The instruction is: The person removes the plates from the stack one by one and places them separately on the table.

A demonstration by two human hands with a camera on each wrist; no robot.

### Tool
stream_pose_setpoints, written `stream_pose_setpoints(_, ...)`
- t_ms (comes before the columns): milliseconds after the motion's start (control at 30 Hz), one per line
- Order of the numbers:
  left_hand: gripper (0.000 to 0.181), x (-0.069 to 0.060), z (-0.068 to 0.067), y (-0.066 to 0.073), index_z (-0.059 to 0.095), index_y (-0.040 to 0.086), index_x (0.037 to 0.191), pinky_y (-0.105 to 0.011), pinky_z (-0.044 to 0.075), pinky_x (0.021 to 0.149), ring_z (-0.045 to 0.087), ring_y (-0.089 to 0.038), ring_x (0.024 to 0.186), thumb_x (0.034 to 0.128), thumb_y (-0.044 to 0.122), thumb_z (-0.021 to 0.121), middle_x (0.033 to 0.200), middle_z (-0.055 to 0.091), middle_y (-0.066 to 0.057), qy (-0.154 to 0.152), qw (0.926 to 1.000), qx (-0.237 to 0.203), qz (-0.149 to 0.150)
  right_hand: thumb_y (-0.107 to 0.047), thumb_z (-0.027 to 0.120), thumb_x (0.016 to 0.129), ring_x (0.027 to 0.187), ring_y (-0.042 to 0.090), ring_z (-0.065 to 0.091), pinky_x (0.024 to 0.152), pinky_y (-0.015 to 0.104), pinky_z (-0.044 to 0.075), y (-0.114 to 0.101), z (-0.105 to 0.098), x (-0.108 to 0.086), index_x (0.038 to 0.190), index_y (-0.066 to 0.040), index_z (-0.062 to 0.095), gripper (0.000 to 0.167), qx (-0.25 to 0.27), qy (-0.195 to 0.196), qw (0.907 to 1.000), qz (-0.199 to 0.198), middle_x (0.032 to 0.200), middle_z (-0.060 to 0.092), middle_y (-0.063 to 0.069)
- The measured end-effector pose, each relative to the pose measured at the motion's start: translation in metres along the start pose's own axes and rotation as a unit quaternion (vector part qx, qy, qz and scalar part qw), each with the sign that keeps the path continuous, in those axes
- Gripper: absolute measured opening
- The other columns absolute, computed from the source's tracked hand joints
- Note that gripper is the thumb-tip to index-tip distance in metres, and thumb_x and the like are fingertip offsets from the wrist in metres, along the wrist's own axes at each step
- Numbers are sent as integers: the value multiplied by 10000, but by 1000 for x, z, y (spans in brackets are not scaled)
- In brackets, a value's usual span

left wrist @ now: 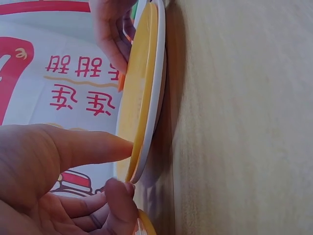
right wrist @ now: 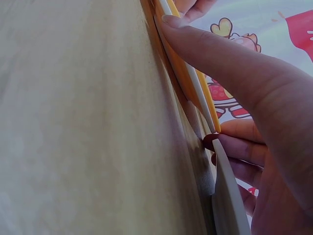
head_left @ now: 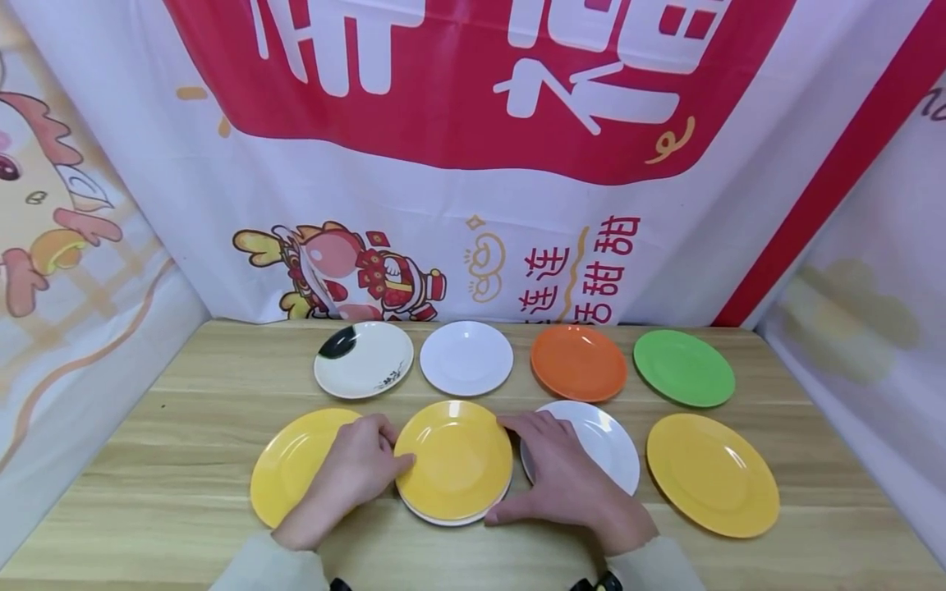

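A yellow plate (head_left: 454, 461) lies on top of a white-rimmed plate (left wrist: 155, 83) in the middle of the front row. My left hand (head_left: 355, 466) pinches the left edge of this pair, thumb on the yellow rim and a fingertip at the lower edge. From the right, my right hand (head_left: 556, 474) spans the pair's rim, with the thumb at the near edge and fingers at the far right edge. Under my left wrist sits another yellow plate (head_left: 284, 469), partly covered. A white plate (head_left: 609, 447) is partly hidden behind my right hand.
Along the back stand a white plate with a black patch (head_left: 369, 361), a plain white plate (head_left: 467, 358), an orange plate (head_left: 579, 362) and a green plate (head_left: 683, 368). At the front right is a yellow plate (head_left: 713, 474). Printed cloth (head_left: 458, 148) rises behind the wooden table (head_left: 148, 501).
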State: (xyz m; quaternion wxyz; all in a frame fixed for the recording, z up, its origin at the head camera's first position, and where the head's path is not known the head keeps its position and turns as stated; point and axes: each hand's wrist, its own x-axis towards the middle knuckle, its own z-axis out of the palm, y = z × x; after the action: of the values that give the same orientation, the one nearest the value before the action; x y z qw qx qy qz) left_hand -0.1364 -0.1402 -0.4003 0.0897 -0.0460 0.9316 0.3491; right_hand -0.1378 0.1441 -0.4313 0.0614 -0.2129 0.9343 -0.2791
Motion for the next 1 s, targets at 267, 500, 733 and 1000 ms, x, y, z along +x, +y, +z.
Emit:
stream_pose_setpoints(267, 268, 2, -5, 0, 685, 34, 1016, -276, 482, 616, 599, -193, 726, 879, 175, 867, 825, 665, -65, -117, 9986, -362, -373, -734, 955, 591, 1414, 207, 518, 1255, 539, 351, 0, -1, 1, 1538, -178, 553, 1169, -68, 43, 10000, -47, 1484, 626, -10)
stream_pose_setpoints(500, 215, 4, -10, -4, 678, 8, 1063, -271, 505, 598, 596, -189, 693, 942, 132, 806, 859, 655, -88, -352, 9854, -1448, -826, -727, 956, 594, 1408, 196, 522, 1239, 545, 365, 0, 0, 0, 1538, -194, 552, 1156, -38, 57, 10000, -47, 1477, 632, -26)
stream_pose_setpoints(733, 215, 7, -18, -6, 674, -1, 1098, -263, 554, 635, 602, -183, 686, 1014, 183, 749, 851, 659, -75, -616, 9682, -2277, -831, -716, 970, 576, 1387, 166, 524, 1216, 530, 373, -1, 0, 1, 1533, -236, 553, 1149, -40, 127, 9999, -110, 1452, 638, -67)
stream_pose_setpoints(1000, 260, 7, -24, -11, 643, -16, 1198, -282, 634, 690, 665, -195, 773, 1038, 171, 728, 1007, 707, -105, -191, 9588, -2786, -521, -714, 975, 578, 1402, 195, 520, 1212, 545, 368, 0, -1, -1, 1545, -207, 550, 1172, 27, 154, 9998, -144, 1457, 640, -50)
